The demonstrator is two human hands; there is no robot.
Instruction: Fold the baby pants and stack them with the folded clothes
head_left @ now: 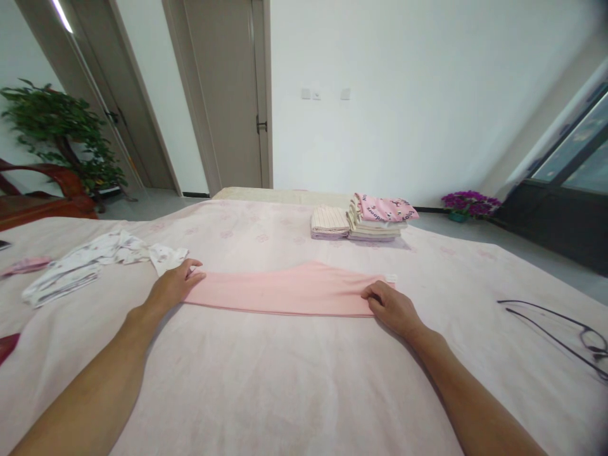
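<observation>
Pale pink pants (285, 292), folded lengthwise into a long flat strip, lie across the bed in front of me. A white label shows at their wider right end. My left hand (178, 282) rests at the narrow left end, thumb and forefinger apart and touching the cloth. At the waist end, my right hand (392, 307) has its fingers bent and pinched together on the fabric. Just beyond my left hand lies a rumpled white printed garment (109, 250).
Folded striped cloth (329, 223) sits beside a taller stack of folded clothes (377, 225) topped with a pink printed piece. Eyeglasses (586, 342) lie at the right. A small pink cloth (26, 266) is at the far left. All rest on a pale pink bedsheet (285, 386).
</observation>
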